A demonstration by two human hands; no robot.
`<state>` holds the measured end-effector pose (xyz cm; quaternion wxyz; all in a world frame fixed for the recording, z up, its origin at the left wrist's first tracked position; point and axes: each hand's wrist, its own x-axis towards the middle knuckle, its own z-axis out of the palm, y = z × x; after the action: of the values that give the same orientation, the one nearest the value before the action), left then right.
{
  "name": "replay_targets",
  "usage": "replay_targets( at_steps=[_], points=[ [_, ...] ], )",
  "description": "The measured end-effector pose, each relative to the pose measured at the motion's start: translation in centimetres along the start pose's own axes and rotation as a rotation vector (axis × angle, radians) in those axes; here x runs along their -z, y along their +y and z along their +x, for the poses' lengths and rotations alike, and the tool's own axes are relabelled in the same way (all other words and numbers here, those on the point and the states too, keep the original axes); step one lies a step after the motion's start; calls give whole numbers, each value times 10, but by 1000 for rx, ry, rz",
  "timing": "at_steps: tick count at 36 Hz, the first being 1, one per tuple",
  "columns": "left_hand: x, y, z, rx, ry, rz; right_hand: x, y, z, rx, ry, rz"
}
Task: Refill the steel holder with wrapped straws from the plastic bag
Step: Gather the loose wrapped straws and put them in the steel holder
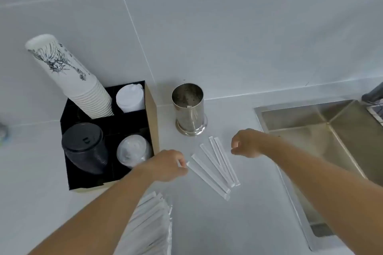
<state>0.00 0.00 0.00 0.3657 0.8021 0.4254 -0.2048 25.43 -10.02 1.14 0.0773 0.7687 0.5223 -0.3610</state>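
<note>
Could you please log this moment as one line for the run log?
left hand pinching end of one wrapped straw on counter | right hand empty, hovering | steel holder nearly empty | plastic bag near edge

The steel holder (189, 109) is polished metal, mirror-bright outside, its inside dotted with small holes. The loose wrapped straws (215, 166) wear thin white paper, matt. The plastic bag (153, 227) looks clear and slightly glossy, though blur hides detail. The counter (228, 223) is smooth pale grey, dull-sheened. The sink (323, 128) is brushed steel. The organiser (132, 122) is glossy black plastic.
</note>
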Motion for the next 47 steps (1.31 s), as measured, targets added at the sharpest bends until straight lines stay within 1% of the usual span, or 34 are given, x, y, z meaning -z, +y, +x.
replay_targets(
  at_steps=[2,6,8,11,16,19,22,29,34,42,47],
  points=[
    [-8,-2,3,17,11,-15,-10,0,4,-18,-6,18],
    [-26,-8,12,-32,60,9,-35,-2,6,-53,18,101],
    [-32,-8,16,-79,99,89,-45,-4,7,-85,65,133],
    [-40,-3,24,-178,126,286,-61,-9,11,-141,137,151],
    [-50,5,37,-385,210,579,-71,-19,17,-172,194,161],
    [-57,7,44,-475,225,634,-76,-22,21,-176,227,165],
    [-62,8,49,-528,236,655,-80,-21,24,-158,240,152],
    [-64,5,56,-519,221,661,-79,-12,30,-143,226,168],
    [-62,6,57,-465,191,679,-75,-6,31,-187,215,146],
    [-65,8,52,-397,137,702,-71,-7,33,-186,184,103],
    [-62,5,46,-365,96,677,-66,-12,35,-180,158,76]
  ],
)
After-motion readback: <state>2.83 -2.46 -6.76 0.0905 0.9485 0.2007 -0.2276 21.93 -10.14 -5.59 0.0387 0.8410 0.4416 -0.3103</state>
